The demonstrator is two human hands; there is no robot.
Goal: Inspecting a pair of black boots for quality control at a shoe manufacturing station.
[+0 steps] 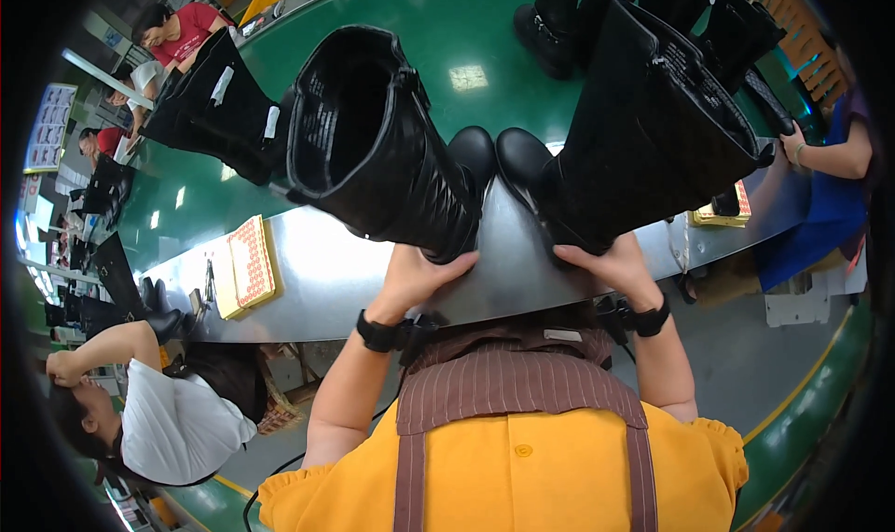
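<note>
Two tall black boots stand side by side at the edge of the work table, round toes pointing toward each other. My left hand (413,276) is closed round the heel of the left boot (424,173), its thumb along the heel and the other fingers hidden. Likewise, my right hand (617,269) grips the heel of the right boot (625,140), thumb lying inward. Both shafts lean outward. The left shaft's open top shows a dark lining with pale print; at the right one, a lined rim is visible. Dark bands circle both my wrists.
A metal strip (503,280) edges the green tabletop (447,28). Left lie a yellow sheet stack (250,266) with red marks, a small slim tool (209,278) and another black boot (216,103). More boots (550,33) stand behind. Co-workers are at both sides; one hand (794,147) touches a boot.
</note>
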